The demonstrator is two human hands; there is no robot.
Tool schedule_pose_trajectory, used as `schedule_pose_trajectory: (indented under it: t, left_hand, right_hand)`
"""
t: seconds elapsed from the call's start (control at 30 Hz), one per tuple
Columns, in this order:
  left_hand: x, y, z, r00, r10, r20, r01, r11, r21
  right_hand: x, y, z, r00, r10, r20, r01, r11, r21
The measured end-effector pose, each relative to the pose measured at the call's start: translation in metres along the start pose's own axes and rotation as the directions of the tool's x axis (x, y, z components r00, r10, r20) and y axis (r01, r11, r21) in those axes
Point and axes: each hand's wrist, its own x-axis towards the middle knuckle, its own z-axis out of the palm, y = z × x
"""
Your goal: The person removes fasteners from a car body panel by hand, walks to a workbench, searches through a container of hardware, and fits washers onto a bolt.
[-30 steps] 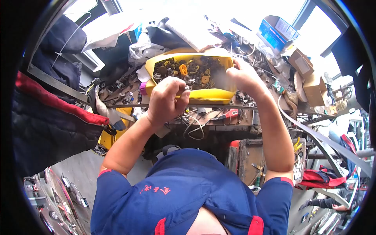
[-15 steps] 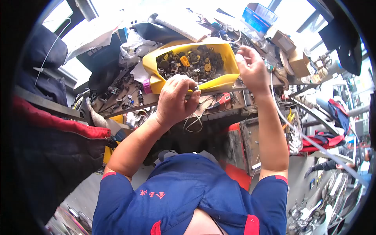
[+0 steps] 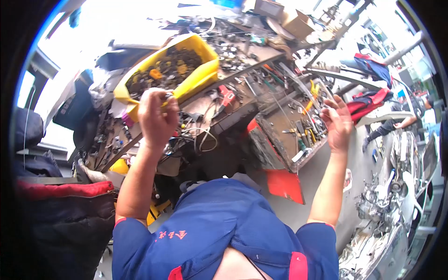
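A cut-open yellow container (image 3: 198,77) with a purple cap stands on the cluttered bench, filled with small dark fasteners and an orange piece (image 3: 155,73). My left hand (image 3: 158,114) is closed in front of its near side, thumb and fingers pinching something small and metallic that I cannot make out. My right hand (image 3: 337,122) is raised off to the right, fingers apart and slightly curled, near the tool tray (image 3: 275,135). It touches nothing that I can see.
On the bench lie a red tool (image 3: 227,95), cables (image 3: 205,139) and many small parts. Yellow-handled pliers (image 3: 311,95) rest at the tray. A red panel (image 3: 285,185) is below it. A dark padded cover (image 3: 60,224) hangs at left; another person (image 3: 396,123) is far right.
The view has turned right, so the yellow container appears further left and tilted. My right hand has moved from the container's right end to beside the tool tray. My left hand remains pinched.
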Motion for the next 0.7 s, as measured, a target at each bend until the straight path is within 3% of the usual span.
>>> schedule_pose_trajectory:
  t: [0.13,0.27,0.47,0.6,0.7]
  left_hand:
    - [-0.002,0.005,0.013,0.996,-0.048,-0.078,0.046,0.999,-0.028]
    - [-0.003,0.005,0.024,0.991,-0.011,-0.134,0.032,0.987,0.156]
    - [-0.004,0.014,0.021,0.978,-0.189,-0.092,0.201,0.969,0.147]
    - [0.005,0.030,0.026,0.985,-0.155,-0.070,0.164,0.977,0.136]
    - [0.002,0.021,0.024,0.993,-0.118,-0.013,0.118,0.967,0.224]
  right_hand:
    - [0.012,0.065,-0.071,0.981,0.177,-0.085,-0.180,0.983,-0.026]
    - [0.013,0.139,-0.123,0.938,0.318,-0.140,-0.305,0.946,0.108]
    - [0.008,0.179,-0.167,0.866,0.448,-0.223,-0.425,0.894,0.142]
    - [0.025,0.166,-0.160,0.891,0.294,-0.347,-0.286,0.955,0.075]
    - [0.042,0.103,-0.089,0.985,-0.016,-0.174,-0.007,0.991,-0.132]
